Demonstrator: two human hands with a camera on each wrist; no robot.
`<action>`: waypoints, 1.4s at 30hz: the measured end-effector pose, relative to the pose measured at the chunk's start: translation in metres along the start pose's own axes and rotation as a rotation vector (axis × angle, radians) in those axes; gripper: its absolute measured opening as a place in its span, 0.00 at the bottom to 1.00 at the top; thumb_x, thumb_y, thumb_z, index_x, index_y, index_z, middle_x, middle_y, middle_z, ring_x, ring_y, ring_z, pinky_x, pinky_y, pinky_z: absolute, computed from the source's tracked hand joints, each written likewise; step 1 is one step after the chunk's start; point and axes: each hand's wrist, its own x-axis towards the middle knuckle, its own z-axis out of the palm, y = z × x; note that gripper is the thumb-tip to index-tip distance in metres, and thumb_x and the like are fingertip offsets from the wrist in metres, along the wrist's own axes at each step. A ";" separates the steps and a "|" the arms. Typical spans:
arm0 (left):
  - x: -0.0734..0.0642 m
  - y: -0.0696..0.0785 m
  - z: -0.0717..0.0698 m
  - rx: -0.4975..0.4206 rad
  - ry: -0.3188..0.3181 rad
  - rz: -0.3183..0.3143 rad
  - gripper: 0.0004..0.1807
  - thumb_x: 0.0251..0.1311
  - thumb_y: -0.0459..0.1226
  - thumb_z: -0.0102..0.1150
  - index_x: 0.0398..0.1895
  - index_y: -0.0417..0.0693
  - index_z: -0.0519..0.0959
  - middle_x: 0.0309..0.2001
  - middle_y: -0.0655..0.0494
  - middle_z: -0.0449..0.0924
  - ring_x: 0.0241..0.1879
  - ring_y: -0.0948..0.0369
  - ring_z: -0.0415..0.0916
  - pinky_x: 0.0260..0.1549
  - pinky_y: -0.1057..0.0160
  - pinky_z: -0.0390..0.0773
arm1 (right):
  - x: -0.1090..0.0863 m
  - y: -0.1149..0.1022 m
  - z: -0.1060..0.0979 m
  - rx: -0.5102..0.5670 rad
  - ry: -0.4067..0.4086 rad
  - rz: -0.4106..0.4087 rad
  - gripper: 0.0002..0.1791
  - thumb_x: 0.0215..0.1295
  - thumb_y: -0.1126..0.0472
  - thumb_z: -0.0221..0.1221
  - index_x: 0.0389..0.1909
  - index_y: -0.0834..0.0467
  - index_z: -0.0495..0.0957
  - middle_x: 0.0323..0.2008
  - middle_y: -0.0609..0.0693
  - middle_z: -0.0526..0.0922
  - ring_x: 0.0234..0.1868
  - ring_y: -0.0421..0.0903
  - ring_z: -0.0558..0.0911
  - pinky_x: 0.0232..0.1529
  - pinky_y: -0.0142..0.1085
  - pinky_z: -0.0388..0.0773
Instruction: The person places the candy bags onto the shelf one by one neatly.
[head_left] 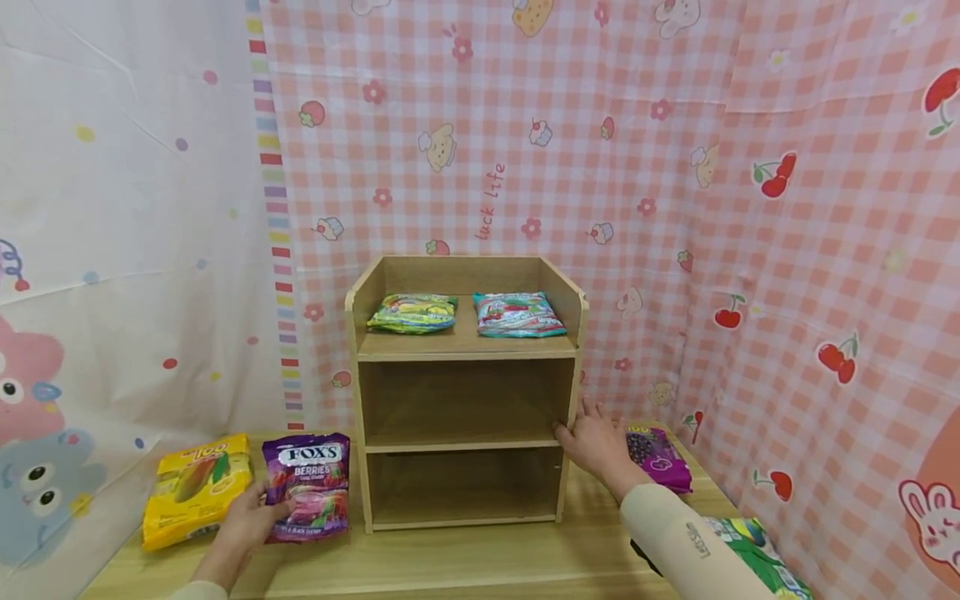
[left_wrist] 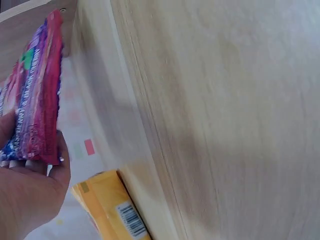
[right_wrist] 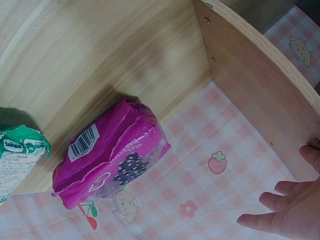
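My left hand point(head_left: 251, 523) pinches a purple bag of Fox's Berries candy point(head_left: 309, 492), thumb on its front and fingers behind. In the left wrist view the bag point(left_wrist: 35, 95) is seen edge-on, raised upright. To its right stands a wooden three-tier shelf point(head_left: 468, 357). My right hand point(head_left: 598, 442) is at the shelf's right side panel, with its thumb at the front edge by the middle board. Its other fingers are spread and hold nothing, as the right wrist view shows. Behind that hand lies a purple candy bag with dark berries point(right_wrist: 112, 155).
A green candy bag point(head_left: 416, 313) and a teal-and-red one point(head_left: 517, 315) lie on the shelf's top tier. A yellow mango bag point(head_left: 198, 492) is at the left on the wooden table point(head_left: 450, 567). At the right front lies a green-and-white bag point(head_left: 757, 554). Patterned cloth point(head_left: 480, 125) hangs behind.
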 end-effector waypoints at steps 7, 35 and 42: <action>0.002 0.005 0.004 -0.056 0.036 0.029 0.32 0.69 0.37 0.58 0.70 0.29 0.60 0.59 0.30 0.74 0.41 0.65 0.77 0.41 0.70 0.74 | 0.000 0.000 0.001 0.006 0.006 0.006 0.37 0.72 0.44 0.48 0.66 0.72 0.67 0.74 0.67 0.55 0.74 0.68 0.53 0.65 0.72 0.42; -0.014 0.024 -0.014 -0.513 0.018 0.095 0.17 0.68 0.42 0.60 0.57 0.65 0.71 0.39 0.82 0.80 0.42 0.77 0.77 0.44 0.77 0.73 | 0.000 -0.002 0.000 -0.019 0.010 0.001 0.38 0.73 0.44 0.48 0.69 0.71 0.64 0.73 0.67 0.56 0.73 0.67 0.55 0.65 0.72 0.44; -0.016 0.029 -0.012 -0.537 -0.034 0.163 0.13 0.69 0.39 0.59 0.46 0.74 0.76 0.41 0.78 0.82 0.43 0.74 0.78 0.44 0.76 0.74 | -0.001 -0.001 0.001 -0.014 0.000 0.008 0.38 0.73 0.44 0.47 0.69 0.71 0.64 0.74 0.67 0.55 0.74 0.67 0.54 0.65 0.72 0.43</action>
